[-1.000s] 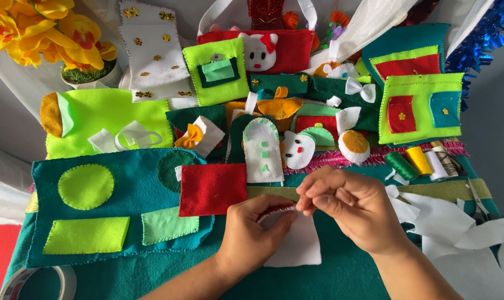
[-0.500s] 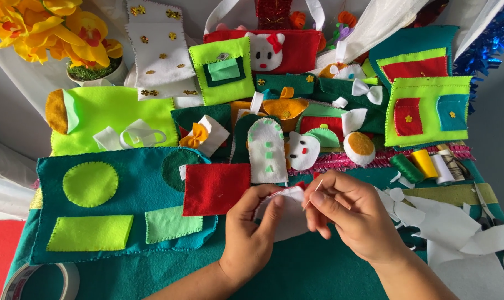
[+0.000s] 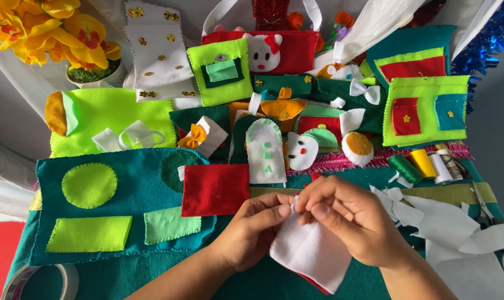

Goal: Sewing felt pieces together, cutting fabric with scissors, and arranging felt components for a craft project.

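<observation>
My left hand (image 3: 252, 233) and my right hand (image 3: 349, 219) meet at the top edge of a white felt piece (image 3: 310, 253), both pinching it. A sliver of red felt (image 3: 313, 283) shows under its lower edge. The fingertips of both hands press together at the felt's upper corner; whether a needle sits between them I cannot tell. Just left of the hands lies a red felt rectangle (image 3: 215, 189) on a teal felt panel (image 3: 118, 208) with lime and green shapes.
Many felt craft pieces cover the back of the table, including a lime and red house panel (image 3: 427, 108). Thread spools (image 3: 421, 165) and white felt scraps (image 3: 457, 222) lie at right. A tape roll (image 3: 38, 280) sits at the lower left, yellow flowers (image 3: 52, 33) at the far left.
Both hands have drawn closer together and lifted the white felt piece toward me; it now hangs lower between them. The rest has not moved.
</observation>
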